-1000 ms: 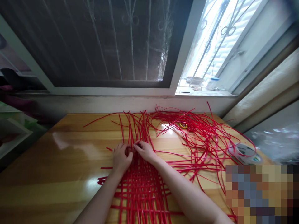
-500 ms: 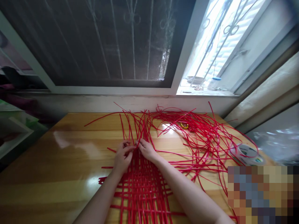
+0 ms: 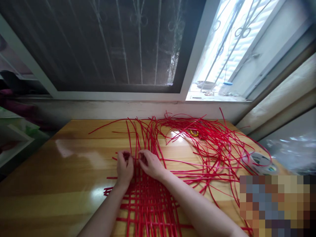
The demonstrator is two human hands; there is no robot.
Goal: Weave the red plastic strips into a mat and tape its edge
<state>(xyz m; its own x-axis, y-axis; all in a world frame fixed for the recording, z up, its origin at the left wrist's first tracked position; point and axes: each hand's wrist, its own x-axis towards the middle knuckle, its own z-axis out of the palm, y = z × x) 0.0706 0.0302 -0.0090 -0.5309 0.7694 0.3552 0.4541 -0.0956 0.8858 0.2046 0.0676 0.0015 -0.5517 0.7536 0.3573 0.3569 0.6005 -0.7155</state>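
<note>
A woven mesh of glossy red plastic strips [image 3: 150, 204] lies on the table below and between my hands, with lengthwise strips running away from me and crosswise ones sticking out at both sides. My left hand [image 3: 125, 168] is at the mesh's far left edge, fingers curled in a pinch on a crosswise red strip whose end pokes out to its left. Just to the right, my right hand [image 3: 151, 164] bends over the lengthwise strips, thumb and forefinger pinched on a red strip. The fingertips partly hide what they hold.
A tangle of loose red strips [image 3: 212, 131] spreads over the table's back right, with a yellow ring-shaped thing [image 3: 194, 133] among them. A roll of clear tape [image 3: 263, 163] lies at the right edge. Behind the wooden table [image 3: 61, 184] is a barred window [image 3: 123, 95].
My hands have drawn apart from where they met; the left moved left, the right slightly left and down. A thin strip end at the back has swung lower and to the left.
</note>
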